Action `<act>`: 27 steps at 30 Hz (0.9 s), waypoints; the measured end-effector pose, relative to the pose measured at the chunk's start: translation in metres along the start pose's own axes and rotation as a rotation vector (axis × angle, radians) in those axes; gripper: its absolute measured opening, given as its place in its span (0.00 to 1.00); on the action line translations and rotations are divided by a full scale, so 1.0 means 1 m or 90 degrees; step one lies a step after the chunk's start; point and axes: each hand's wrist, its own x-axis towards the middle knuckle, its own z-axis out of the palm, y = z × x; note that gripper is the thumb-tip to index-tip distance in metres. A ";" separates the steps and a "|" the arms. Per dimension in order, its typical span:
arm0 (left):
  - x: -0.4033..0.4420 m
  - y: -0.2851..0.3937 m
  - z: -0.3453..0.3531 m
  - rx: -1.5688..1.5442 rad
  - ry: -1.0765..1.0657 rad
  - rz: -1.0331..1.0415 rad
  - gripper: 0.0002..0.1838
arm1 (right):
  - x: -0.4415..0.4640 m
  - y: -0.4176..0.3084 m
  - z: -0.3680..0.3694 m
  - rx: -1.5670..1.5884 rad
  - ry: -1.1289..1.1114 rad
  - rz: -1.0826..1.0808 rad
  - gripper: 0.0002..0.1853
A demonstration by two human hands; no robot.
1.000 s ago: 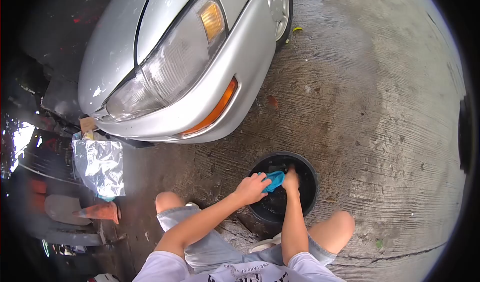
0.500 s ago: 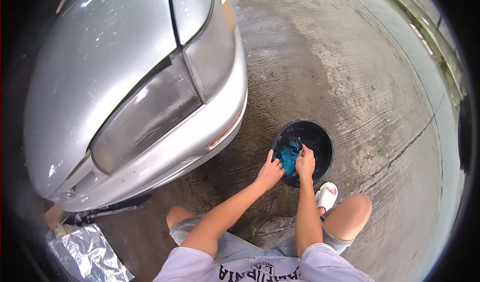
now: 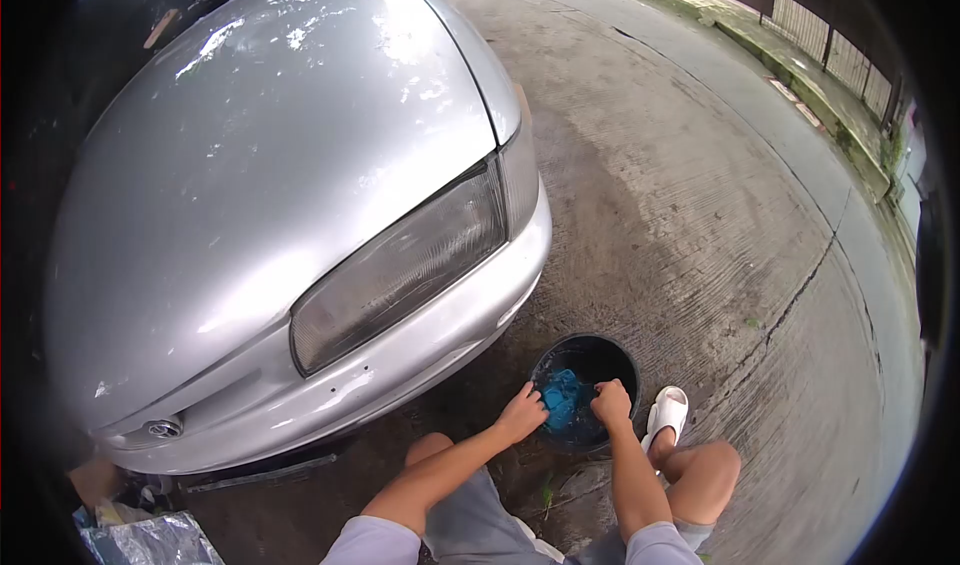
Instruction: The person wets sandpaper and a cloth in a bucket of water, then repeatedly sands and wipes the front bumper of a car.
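Observation:
A black bucket [image 3: 632,367] stands on the concrete between my feet and the car's front bumper. Inside it is a wet, crumpled blue cloth [image 3: 563,397], with what looks like water around it. My left hand [image 3: 522,413] is at the left rim, fingers bent and closed on the cloth's near-left edge. Over the right side of the bucket, my right hand [image 3: 611,402] is curled closed, slightly apart from the main bunch of cloth. Whatever lies between its fingers is hidden.
A silver car with a hazy headlight [image 3: 405,260] fills the left side, its bumper [image 3: 450,335] close to the bucket. Crumpled silver foil sheeting [image 3: 155,542] lies at lower left. My white slipper [image 3: 667,412] is right of the bucket. A kerb [image 3: 770,62] runs along the far right.
The view has tilted up, showing more of the car and road, with the bucket lower in view. My right hand has moved away from the blue cloth towards the bucket's right side.

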 end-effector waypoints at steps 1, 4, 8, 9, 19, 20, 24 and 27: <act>-0.015 -0.001 -0.003 0.003 0.004 0.003 0.07 | -0.006 -0.008 -0.003 0.000 0.006 0.001 0.18; -0.052 0.001 -0.005 -0.013 -0.044 0.013 0.07 | -0.020 -0.026 -0.004 -0.007 -0.069 0.047 0.19; -0.077 0.016 -0.001 -0.035 -0.053 -0.015 0.06 | -0.024 -0.019 0.043 0.068 -0.135 0.007 0.26; -0.079 0.019 -0.006 -0.038 -0.077 -0.020 0.05 | -0.029 -0.028 0.042 0.143 -0.246 0.061 0.25; -0.079 -0.110 -0.428 -0.203 0.480 -0.083 0.11 | -0.021 -0.041 0.084 -0.007 -0.352 0.030 0.20; -0.085 -0.127 -0.453 -0.155 0.482 -0.128 0.11 | -0.006 -0.041 0.083 -0.003 -0.427 0.005 0.20; -0.105 -0.193 -0.481 0.010 0.428 -0.386 0.18 | 0.004 -0.086 0.016 0.218 -0.419 -0.058 0.25; -0.112 -0.222 -0.458 0.050 0.379 -0.537 0.24 | 0.017 -0.088 0.039 0.286 -0.440 -0.140 0.29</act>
